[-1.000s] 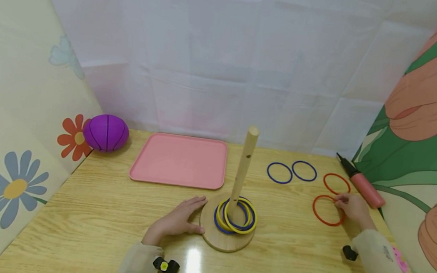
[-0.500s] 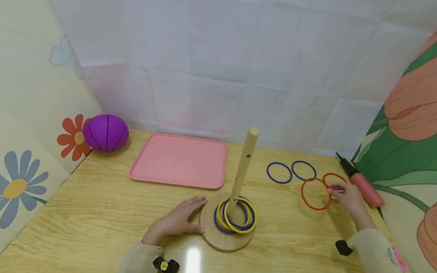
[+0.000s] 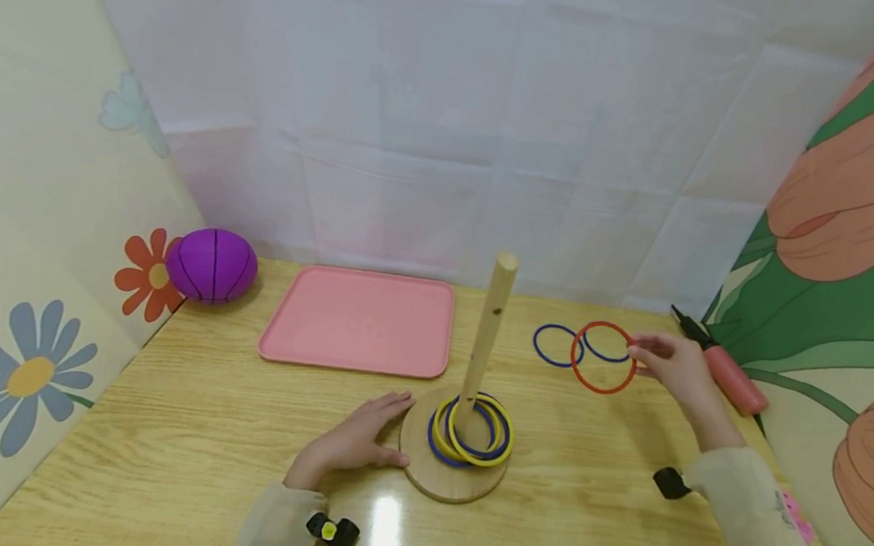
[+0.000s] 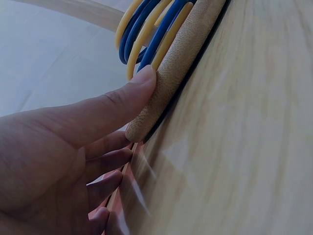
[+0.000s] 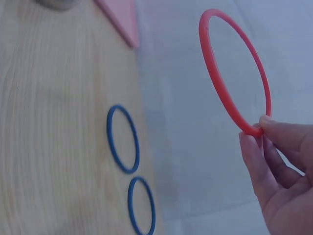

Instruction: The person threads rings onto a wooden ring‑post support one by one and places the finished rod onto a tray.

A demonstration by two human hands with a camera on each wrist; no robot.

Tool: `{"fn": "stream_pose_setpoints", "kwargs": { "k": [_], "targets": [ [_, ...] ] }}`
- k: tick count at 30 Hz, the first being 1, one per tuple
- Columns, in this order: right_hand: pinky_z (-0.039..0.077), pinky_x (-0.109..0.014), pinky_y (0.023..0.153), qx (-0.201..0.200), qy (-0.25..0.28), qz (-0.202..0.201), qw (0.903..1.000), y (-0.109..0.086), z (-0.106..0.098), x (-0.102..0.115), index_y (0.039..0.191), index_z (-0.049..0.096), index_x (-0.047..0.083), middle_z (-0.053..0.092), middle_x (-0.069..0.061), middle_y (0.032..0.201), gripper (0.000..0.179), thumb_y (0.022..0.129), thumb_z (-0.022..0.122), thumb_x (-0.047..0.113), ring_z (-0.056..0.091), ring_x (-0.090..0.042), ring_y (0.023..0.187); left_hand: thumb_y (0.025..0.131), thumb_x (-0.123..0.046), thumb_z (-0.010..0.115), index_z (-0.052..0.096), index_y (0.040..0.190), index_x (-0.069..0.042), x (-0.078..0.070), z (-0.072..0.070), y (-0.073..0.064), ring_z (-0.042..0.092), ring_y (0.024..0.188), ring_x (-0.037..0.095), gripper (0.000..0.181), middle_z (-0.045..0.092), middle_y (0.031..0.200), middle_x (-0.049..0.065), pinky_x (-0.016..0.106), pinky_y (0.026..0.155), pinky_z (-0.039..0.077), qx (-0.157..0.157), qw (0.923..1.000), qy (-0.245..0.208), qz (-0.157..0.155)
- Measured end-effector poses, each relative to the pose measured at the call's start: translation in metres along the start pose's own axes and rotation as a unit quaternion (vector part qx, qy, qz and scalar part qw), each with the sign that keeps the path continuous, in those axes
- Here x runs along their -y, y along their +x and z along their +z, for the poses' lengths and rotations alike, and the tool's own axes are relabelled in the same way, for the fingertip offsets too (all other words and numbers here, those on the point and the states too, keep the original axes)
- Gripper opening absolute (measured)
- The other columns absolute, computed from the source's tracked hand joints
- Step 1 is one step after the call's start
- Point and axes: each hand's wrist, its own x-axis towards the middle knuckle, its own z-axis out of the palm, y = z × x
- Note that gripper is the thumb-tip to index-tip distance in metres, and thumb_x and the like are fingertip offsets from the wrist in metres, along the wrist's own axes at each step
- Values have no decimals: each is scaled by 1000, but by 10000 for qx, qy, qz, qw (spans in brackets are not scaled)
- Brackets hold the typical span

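My right hand [image 3: 673, 373] pinches a red ring [image 3: 601, 392] between thumb and fingers, raised above the table at the right. The right wrist view has the same red ring [image 5: 215, 73] tilted up from the fingertips. My left hand [image 3: 355, 437] rests beside the round wooden base [image 3: 452, 489] of a ring-toss stand. Its thumb [image 4: 142, 78] touches the base's edge, with the other fingers loosely extended along it. From the base rises a wooden peg [image 3: 487, 334]. Several blue and yellow rings [image 3: 511, 446] lie stacked around the peg's foot.
Two blue rings lie flat behind the held one: a left one [image 3: 535, 342] and a right one [image 3: 607, 360]. A pink tray [image 3: 359, 322] lies at the back, near a purple ball [image 3: 214, 266]. A red hand pump [image 3: 734, 379] sits at the right edge.
My right hand has lifted the red ring off the table and carried it left and away, over the blue rings. The other red ring is now hidden behind that hand. My left hand stays put.
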Motion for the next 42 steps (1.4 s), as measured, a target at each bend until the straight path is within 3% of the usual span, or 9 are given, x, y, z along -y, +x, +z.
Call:
{"fn": "stream_pose_setpoints", "kwargs": {
  "k": [3, 7, 11, 21, 27, 31, 36, 42],
  "targets": [
    [60, -21, 76, -16, 157, -109, 9998, -2, 5, 13, 126, 55, -11, 63, 22, 86, 42, 94, 63, 15, 61, 10, 81, 80, -35, 77, 35, 147, 3, 0, 0, 0, 25, 143, 48, 87, 32, 154, 24, 65, 117, 16, 4, 10000, 8, 6],
    [60, -20, 75, -34, 227, -163, 9996, -4, 11, 31, 127, 55, -10, 62, 23, 86, 43, 95, 63, 16, 61, 9, 81, 80, -36, 77, 35, 147, 3, 0, 0, 0, 26, 143, 47, 87, 32, 154, 24, 64, 118, 15, 9, 10000, 14, 17],
    [59, -17, 74, -27, 204, -145, 9997, -6, 16, 46, 127, 56, -6, 62, 21, 89, 44, 95, 63, 22, 61, 8, 82, 80, -36, 77, 35, 147, 2, 1, 0, 0, 25, 143, 47, 87, 32, 154, 24, 64, 118, 15, 10, 10000, -1, 10],
    [61, -22, 77, 110, 857, -516, 9949, -13, 28, 82, 113, 64, 10, 66, 8, 96, 30, 92, 65, 31, 65, -1, 87, 80, -36, 77, 35, 147, 2, 1, 0, 0, 25, 143, 47, 87, 31, 155, 24, 65, 118, 15, 6, 10000, -22, 3],
    [60, -22, 78, 167, 1452, -243, 9890, -14, 32, 102, 111, 64, 12, 64, 7, 99, 30, 89, 69, 33, 64, -7, 90, 80, -37, 77, 35, 147, 2, 2, 1, 0, 24, 143, 47, 88, 31, 155, 23, 65, 117, 17, -14, 10000, 3, 8],
    [60, -21, 76, 166, 2228, -219, 9745, -15, 33, 115, 107, 64, 12, 64, 4, 99, 25, 88, 70, 28, 62, -8, 90, 79, -37, 77, 36, 147, 2, 2, 1, 0, 24, 143, 48, 88, 31, 155, 23, 66, 117, 18, -20, 10000, 26, 43],
    [59, -19, 70, 339, 3241, -507, 9441, -18, 36, 131, 100, 68, 12, 67, 4, 92, 12, 89, 69, 16, 63, -8, 82, 79, -36, 77, 37, 145, 4, 2, 0, -1, 27, 142, 49, 88, 34, 153, 26, 66, 116, 18, -75, 9998, 70, 196],
    [60, -21, 69, 488, 3832, -653, 9201, -25, 41, 147, 97, 70, 13, 69, 4, 89, 8, 90, 67, 9, 65, -8, 80, 79, -36, 77, 37, 145, 4, 1, -1, -1, 27, 142, 49, 88, 33, 153, 26, 66, 116, 17, -52, 9999, 18, 163]
  ]
}}
